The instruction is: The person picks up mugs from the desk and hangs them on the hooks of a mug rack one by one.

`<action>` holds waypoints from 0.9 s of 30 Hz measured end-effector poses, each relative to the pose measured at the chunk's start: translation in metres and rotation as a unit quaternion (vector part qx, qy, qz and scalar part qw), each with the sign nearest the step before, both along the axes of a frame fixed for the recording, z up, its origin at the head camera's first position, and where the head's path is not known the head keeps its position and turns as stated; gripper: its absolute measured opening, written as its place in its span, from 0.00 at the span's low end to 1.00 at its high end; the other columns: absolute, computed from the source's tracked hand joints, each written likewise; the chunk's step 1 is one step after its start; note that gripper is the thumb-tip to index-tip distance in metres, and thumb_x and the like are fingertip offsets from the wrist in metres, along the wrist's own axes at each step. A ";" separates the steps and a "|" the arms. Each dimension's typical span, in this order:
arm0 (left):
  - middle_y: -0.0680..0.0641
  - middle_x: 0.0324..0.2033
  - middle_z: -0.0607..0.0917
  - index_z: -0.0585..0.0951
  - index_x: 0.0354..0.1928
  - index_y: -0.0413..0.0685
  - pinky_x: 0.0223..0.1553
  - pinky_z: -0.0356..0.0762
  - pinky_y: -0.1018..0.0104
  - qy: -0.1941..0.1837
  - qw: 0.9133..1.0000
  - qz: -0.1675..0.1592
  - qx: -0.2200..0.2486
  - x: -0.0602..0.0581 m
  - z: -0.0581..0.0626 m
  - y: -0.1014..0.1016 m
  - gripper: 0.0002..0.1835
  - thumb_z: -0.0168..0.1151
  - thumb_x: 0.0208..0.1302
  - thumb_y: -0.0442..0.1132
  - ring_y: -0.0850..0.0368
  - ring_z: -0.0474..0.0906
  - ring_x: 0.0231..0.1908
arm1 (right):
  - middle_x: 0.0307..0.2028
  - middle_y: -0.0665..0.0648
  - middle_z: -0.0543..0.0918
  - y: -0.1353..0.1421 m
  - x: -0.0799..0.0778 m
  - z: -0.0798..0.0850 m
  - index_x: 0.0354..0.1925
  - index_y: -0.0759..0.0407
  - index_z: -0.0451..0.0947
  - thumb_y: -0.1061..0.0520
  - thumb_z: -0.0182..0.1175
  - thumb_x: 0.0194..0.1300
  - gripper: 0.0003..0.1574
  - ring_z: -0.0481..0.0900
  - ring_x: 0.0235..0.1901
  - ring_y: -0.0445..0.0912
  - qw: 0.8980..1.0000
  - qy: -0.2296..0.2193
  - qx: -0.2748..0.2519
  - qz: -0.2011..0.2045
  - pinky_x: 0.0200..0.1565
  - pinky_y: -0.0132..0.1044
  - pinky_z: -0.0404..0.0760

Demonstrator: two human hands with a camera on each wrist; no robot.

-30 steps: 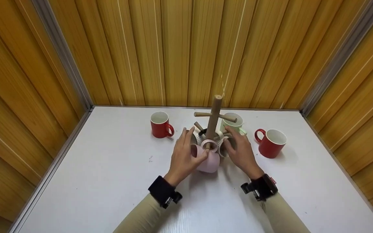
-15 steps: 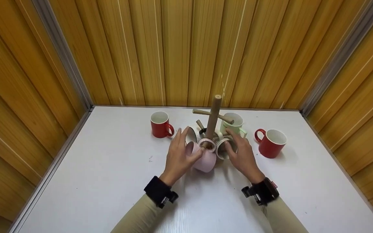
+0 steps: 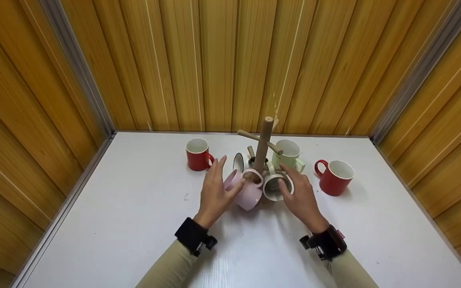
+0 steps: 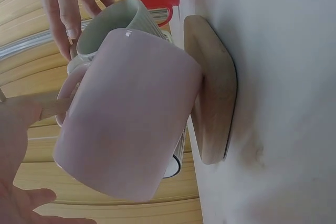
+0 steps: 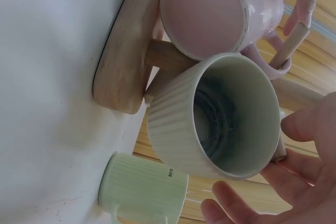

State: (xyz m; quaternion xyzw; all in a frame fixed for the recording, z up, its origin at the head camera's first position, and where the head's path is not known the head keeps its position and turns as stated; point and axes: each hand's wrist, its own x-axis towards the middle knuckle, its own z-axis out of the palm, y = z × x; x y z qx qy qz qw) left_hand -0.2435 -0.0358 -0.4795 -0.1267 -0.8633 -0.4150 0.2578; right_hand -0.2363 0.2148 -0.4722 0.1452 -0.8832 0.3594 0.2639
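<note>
A wooden mug tree (image 3: 264, 140) stands on the table between my hands. From a front lower peg a pink mug (image 3: 248, 198) hangs by its handle, tilted. Beside it hangs a pale ribbed mug (image 5: 176, 129), its mouth facing my right hand. Partly hidden behind them is a white mug with a dark rim (image 3: 238, 162). My left hand (image 3: 213, 196) is spread beside the pink mug, fingers extended, its thumb at the peg's end. My right hand (image 3: 302, 196) is loosely bent, with fingertips at the peg's end and thumb near the ribbed mug's rim.
A light green mug (image 3: 288, 154) stands upright close behind the tree. One red mug (image 3: 197, 156) is at the left back and another red mug (image 3: 336, 178) at the right. Two bare upper pegs (image 3: 248, 135) stick out above. Wood-patterned panels (image 3: 214, 64) enclose the white table (image 3: 134, 224).
The tree has turned clockwise seen from above. The pink mug has swung left and the ribbed mug has come forward. My left hand has shifted left; the right has barely moved.
</note>
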 end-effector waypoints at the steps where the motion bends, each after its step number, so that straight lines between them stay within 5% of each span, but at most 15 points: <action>1: 0.33 0.72 0.69 0.67 0.75 0.42 0.72 0.61 0.41 -0.003 1.000 0.002 0.002 0.000 0.000 0.000 0.46 0.73 0.61 0.56 0.38 0.64 0.72 | 0.61 0.63 0.82 0.000 0.001 0.000 0.66 0.61 0.77 0.62 0.66 0.67 0.29 0.79 0.51 0.65 1.000 0.003 0.001 0.000 0.54 0.60 0.75; 27: 0.38 0.67 0.75 0.70 0.72 0.41 0.66 0.70 0.44 -0.003 0.999 0.033 0.031 -0.011 -0.005 0.002 0.41 0.70 0.65 0.56 0.40 0.72 0.66 | 0.60 0.62 0.83 0.002 0.016 -0.002 0.65 0.62 0.77 0.63 0.67 0.67 0.29 0.80 0.49 0.61 0.999 0.025 0.026 0.006 0.52 0.58 0.77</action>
